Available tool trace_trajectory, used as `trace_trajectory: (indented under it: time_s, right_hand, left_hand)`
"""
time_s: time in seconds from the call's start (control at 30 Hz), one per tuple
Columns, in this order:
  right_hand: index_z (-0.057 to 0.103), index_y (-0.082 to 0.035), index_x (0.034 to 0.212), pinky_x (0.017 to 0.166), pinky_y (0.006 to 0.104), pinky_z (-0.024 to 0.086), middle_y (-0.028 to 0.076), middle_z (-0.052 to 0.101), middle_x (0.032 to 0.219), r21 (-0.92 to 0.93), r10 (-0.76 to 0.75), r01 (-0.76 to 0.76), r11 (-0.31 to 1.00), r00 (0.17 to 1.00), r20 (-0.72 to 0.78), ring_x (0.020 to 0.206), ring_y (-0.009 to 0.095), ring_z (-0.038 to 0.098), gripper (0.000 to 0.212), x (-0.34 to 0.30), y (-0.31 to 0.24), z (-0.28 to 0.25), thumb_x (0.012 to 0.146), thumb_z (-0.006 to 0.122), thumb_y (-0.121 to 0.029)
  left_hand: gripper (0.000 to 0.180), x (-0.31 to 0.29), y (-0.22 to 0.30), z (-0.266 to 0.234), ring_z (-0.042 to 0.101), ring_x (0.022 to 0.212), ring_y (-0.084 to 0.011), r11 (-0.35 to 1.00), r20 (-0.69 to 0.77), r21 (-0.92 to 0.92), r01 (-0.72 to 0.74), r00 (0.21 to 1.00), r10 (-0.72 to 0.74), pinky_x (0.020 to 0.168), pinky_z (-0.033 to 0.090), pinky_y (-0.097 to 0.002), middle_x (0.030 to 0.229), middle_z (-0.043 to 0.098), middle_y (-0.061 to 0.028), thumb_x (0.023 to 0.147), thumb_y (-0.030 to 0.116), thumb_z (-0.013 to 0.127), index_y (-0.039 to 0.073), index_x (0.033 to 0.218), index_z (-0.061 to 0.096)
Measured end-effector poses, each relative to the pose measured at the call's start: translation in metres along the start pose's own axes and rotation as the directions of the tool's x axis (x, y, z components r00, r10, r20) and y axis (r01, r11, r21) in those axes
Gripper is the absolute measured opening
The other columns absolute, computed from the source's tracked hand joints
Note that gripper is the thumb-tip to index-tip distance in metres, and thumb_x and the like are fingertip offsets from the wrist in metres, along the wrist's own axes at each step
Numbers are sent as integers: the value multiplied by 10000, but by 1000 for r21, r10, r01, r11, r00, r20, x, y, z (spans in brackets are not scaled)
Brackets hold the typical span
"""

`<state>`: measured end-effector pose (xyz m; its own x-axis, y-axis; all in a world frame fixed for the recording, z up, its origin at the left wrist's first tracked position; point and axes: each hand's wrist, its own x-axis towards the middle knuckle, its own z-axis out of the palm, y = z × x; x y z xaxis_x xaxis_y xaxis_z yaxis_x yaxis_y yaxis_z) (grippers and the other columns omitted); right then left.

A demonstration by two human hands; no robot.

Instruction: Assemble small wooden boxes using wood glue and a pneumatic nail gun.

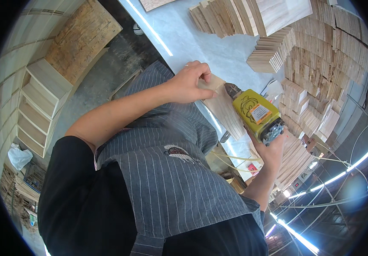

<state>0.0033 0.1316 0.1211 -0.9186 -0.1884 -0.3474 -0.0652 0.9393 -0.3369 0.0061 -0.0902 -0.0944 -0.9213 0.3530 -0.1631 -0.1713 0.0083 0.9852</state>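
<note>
In the head view, the left hand (191, 82) pinches the top edge of a thin wooden slat (223, 112) lying over the near edge of the pale counter (201, 40), seemingly to steady it. The right hand (272, 150) is wrapped around a yellow power tool (256, 114) whose nose meets the slat. Stacks of wooden pieces (307, 72) wait near, at the counter's right.

The power tool (257, 114) was yellow with an orange label. The wooden boards (224, 109) were pale tan. The apron (171, 170) was grey with thin white stripes over a black shirt (86, 205). The table (201, 42) was light grey.
</note>
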Motion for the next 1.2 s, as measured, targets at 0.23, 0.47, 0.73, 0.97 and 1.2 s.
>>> trace_trajectory:
  time_s: [0.23,0.47,0.73,0.97,1.2]
  right_hand:
    - [685,37,969,721,372,536,167,711,845,20,12,-13,1000,1000,12,762,307,702,323,4,-11,-1,658,763,-8]
    - [682,33,992,724,384,537,163,710,858,45,71,-72,996,997,24,773,319,698,350,3,-3,0,663,787,-24]
    - [681,26,998,759,394,532,172,698,904,-11,46,-45,999,999,29,821,315,692,356,-2,3,0,672,806,-41]
    - [678,33,959,738,389,535,166,699,840,31,81,-82,996,996,37,778,304,696,321,2,-8,-1,664,791,-26]
    - [680,36,952,721,369,537,160,712,834,-26,19,-20,999,1000,-17,769,276,708,309,-2,-2,3,669,788,-24]
  left_hand:
    - [402,-1,7,-2,524,1047,-281,996,-18,48,-74,997,75,919,439,-392,1057,552,-113,785,207,823,59,1046,556]
    - [787,-17,12,-13,525,1219,-328,866,123,276,-417,909,398,1049,428,-442,1302,572,-160,731,103,763,38,1463,481]
    - [748,-17,-2,17,591,1153,-295,656,27,618,-433,846,533,954,522,-390,1349,578,-161,716,84,708,-15,1428,501]
    - [749,-15,-10,24,630,1007,-252,593,-72,684,-424,771,633,700,591,-286,1403,592,-142,670,61,691,-10,1401,546]
    - [750,-16,-11,26,630,972,-253,602,-98,681,-415,764,637,678,592,-280,1420,592,-114,658,54,686,20,1398,566]
